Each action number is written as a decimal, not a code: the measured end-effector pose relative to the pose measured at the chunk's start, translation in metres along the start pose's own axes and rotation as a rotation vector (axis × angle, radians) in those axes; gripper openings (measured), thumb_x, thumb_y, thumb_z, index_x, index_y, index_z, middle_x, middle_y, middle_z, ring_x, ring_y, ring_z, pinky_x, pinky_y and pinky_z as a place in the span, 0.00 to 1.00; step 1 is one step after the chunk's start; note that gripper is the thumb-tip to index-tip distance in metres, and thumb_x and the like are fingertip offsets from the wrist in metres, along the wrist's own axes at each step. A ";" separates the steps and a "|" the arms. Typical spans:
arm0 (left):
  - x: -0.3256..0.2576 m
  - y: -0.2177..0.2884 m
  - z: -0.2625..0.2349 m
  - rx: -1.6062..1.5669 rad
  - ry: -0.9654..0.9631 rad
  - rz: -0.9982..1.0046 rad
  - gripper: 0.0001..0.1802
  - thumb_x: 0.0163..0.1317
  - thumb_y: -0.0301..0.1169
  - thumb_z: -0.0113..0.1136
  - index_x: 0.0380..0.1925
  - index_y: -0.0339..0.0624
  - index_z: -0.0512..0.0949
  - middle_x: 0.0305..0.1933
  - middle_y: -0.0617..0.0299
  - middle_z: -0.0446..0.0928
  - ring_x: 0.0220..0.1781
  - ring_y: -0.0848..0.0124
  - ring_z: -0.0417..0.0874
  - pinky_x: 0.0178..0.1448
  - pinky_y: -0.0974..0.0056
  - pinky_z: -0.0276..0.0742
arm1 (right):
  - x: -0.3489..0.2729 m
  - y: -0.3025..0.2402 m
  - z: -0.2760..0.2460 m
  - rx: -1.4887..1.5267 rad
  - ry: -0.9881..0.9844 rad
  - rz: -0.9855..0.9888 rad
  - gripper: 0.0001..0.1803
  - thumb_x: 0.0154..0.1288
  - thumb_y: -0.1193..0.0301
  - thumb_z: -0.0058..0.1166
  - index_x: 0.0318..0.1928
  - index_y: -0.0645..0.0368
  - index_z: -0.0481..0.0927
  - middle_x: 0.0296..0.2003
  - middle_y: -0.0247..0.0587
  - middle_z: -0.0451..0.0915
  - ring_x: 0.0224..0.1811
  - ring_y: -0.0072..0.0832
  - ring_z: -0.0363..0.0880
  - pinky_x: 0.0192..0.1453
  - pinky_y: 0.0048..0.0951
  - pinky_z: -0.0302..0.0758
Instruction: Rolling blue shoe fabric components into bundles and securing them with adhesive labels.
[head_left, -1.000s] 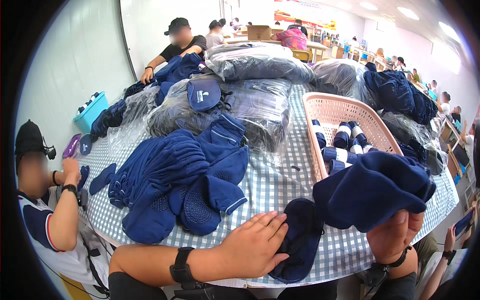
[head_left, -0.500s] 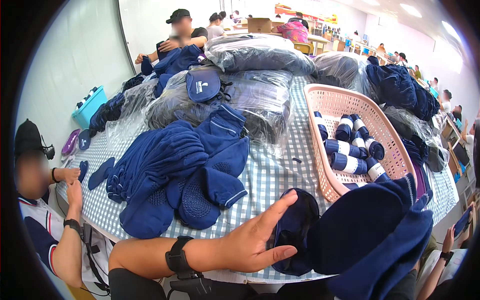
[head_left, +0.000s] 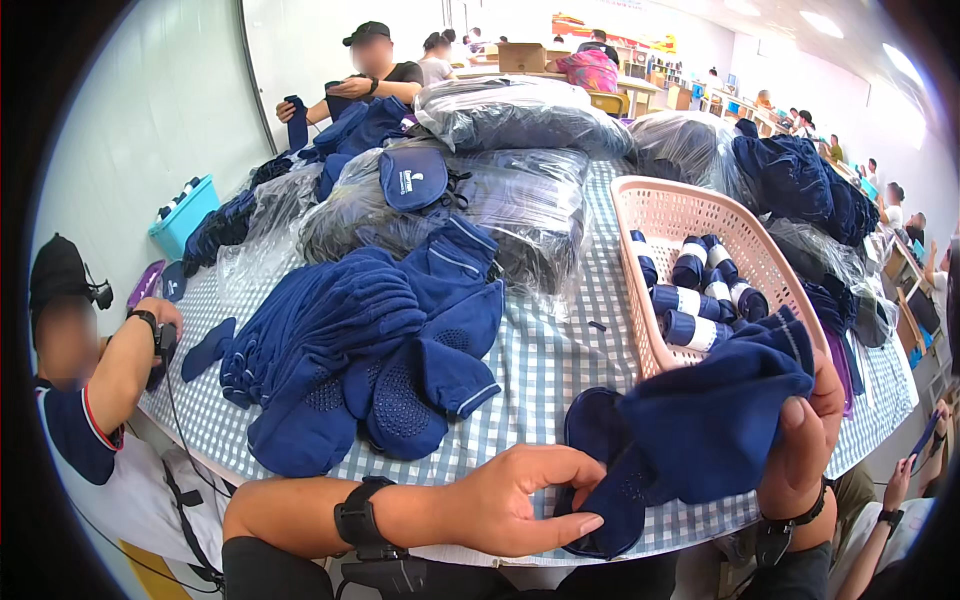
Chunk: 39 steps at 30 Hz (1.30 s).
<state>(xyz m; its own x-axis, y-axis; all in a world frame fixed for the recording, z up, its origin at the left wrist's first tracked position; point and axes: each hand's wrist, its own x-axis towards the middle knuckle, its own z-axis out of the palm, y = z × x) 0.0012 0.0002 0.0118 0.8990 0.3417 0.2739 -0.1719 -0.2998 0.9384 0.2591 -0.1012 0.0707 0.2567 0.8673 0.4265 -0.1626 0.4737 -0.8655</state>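
My right hand (head_left: 800, 440) grips the cuff end of a pair of navy socks (head_left: 700, 430), thumb in front and fingers behind. The socks hang folded to the left, and their lower end, with a dotted sole, lies over a dark navy oval pouch (head_left: 592, 415) at the table's near edge. My left hand (head_left: 525, 500) is closed on the pouch's left side, index finger curled at its opening and thumb lower down. The socks cover part of the pouch. Farther left lies a heap of navy socks (head_left: 330, 330), some with dotted soles.
A pink basket (head_left: 625, 215) holds several rolled navy bundles with white bands. Clear bags (head_left: 520, 110) of dark goods lie behind, one bearing a navy pouch (head_left: 413, 180). Co-workers sit at the left, the far side and the right. A turquoise basket (head_left: 185, 220) stands far left.
My right hand has come into view, lifting and turning the socks leftward over the pouch. My left fingers have curled in. The co-worker at left has moved their hands.
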 end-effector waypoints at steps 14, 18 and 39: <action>0.004 0.003 0.006 -0.634 0.312 -0.193 0.13 0.75 0.20 0.44 0.55 0.42 0.58 0.50 0.56 0.77 0.50 0.78 0.77 0.54 0.70 0.75 | -0.007 -0.003 -0.003 -0.436 0.062 -0.255 0.21 0.65 0.74 0.52 0.56 0.75 0.71 0.48 0.47 0.80 0.50 0.26 0.79 0.59 0.26 0.71; -0.004 0.000 0.008 -0.605 0.258 -0.168 0.17 0.76 0.22 0.44 0.59 0.41 0.54 0.53 0.50 0.78 0.51 0.76 0.80 0.54 0.70 0.77 | -0.006 -0.001 -0.005 -0.523 0.057 -0.310 0.21 0.66 0.76 0.51 0.57 0.74 0.70 0.49 0.48 0.80 0.50 0.26 0.79 0.61 0.27 0.71; -0.006 0.008 0.034 -0.491 0.287 0.043 0.19 0.62 0.18 0.62 0.54 0.34 0.74 0.50 0.55 0.78 0.43 0.71 0.85 0.47 0.68 0.80 | 0.006 0.007 0.014 -0.915 -0.520 -0.673 0.26 0.50 0.73 0.69 0.52 0.66 0.83 0.34 0.47 0.84 0.25 0.32 0.83 0.24 0.27 0.77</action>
<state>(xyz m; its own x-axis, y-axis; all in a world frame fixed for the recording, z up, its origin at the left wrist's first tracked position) 0.0079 -0.0347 0.0107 0.7535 0.5869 0.2964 -0.4347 0.1065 0.8943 0.2459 -0.0904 0.0705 -0.4093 0.5504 0.7277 0.6300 0.7474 -0.2109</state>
